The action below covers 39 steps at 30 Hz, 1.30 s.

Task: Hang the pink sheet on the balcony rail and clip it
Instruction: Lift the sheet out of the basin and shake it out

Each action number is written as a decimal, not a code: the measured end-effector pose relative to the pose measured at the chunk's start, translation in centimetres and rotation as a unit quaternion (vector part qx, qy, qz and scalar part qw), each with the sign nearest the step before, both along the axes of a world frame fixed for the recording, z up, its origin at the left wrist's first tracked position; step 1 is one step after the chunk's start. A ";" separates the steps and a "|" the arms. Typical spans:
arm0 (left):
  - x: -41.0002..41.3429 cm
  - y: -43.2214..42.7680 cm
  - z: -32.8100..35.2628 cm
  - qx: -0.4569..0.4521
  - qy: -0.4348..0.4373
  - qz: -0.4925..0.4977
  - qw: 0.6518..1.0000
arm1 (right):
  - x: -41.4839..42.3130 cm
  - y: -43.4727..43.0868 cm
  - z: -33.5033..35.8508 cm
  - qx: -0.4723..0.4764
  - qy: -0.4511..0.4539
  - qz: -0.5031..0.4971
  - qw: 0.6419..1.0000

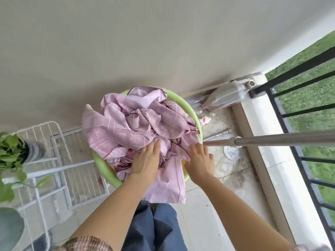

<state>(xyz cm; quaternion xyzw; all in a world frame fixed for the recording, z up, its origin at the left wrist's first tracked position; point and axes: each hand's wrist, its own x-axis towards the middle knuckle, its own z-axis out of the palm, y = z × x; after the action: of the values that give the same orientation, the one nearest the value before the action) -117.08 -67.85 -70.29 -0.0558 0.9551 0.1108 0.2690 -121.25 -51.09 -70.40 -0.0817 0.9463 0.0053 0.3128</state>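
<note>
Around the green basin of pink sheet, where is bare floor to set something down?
Bare tiles lie between the green basin and the white ledge, near the right hand. Left is crowded by the white wire rack; beyond the basin, bottles.

This is the balcony of a home, used for laundry. A black metal railing (297, 109) runs along the right edge above a pale stone ledge (268, 142), with green grass (311, 95) beyond it. A plain painted wall (126, 42) closes the far side. On the stained tiled floor (204, 211) stand a green plastic basin (107, 169), a folded white wire drying rack (59, 160) at left and a potted leafy plant (10, 153). A steel pole (282, 139) crosses from the right.
</note>
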 end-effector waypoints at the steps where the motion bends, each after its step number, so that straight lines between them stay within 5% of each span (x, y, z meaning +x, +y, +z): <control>1: -0.3 0.2 -0.4 -0.013 0.003 0.001 1.000 | 0.2 0.0 -0.7 0.011 0.012 0.004 1.000; 5: -1.2 -0.3 -1.1 0.027 0.005 0.040 0.999 | 0.3 0.3 -2.0 -0.012 0.033 0.005 0.999; 7: -0.9 -1.2 -0.5 0.100 0.023 0.100 0.990 | -0.1 0.1 -0.8 -0.104 0.021 -0.107 0.989; 10: 0.6 -2.7 2.2 0.170 0.088 0.158 0.969 | -1.0 -0.3 2.8 -0.248 0.013 -0.284 0.926; 14: 1.6 -3.8 7.3 0.222 0.161 0.218 0.936 | -2.3 -0.6 8.9 -0.345 0.081 -0.403 0.844; 19: 2.4 -4.0 11.4 0.220 0.108 0.302 0.921 | -2.9 -0.1 16.3 -0.527 0.029 -0.484 0.698; 23: 3.4 -4.2 13.1 0.224 -0.062 0.265 0.936 | -3.0 0.7 23.0 -0.600 0.027 -0.446 0.664; 25: 3.3 -3.8 14.4 0.268 -0.092 0.271 0.920 | -2.9 0.8 25.9 -0.618 0.007 -0.390 0.683; 28: 2.9 -3.1 17.2 0.269 0.021 0.338 0.902 | -1.5 0.4 29.0 -0.626 -0.083 -0.323 0.705; 30: 3.0 -2.6 19.3 0.296 0.047 0.256 0.919 | -0.1 -0.2 30.6 -0.636 -0.146 -0.310 0.691; 33: 3.3 -1.4 22.3 0.271 -0.036 0.098 0.957 | 1.1 -1.3 33.2 -0.657 -0.197 -0.264 0.678; 39: 2.5 -1.8 29.5 0.413 0.096 0.166 0.890 | -0.4 -2.6 41.4 -0.722 -0.164 -0.183 0.647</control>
<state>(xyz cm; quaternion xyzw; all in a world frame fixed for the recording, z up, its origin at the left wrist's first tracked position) -114.60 -69.60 -40.79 -0.0859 0.8211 0.5433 0.1525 -121.63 -53.73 -29.02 -0.1064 0.5794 -0.7505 0.2995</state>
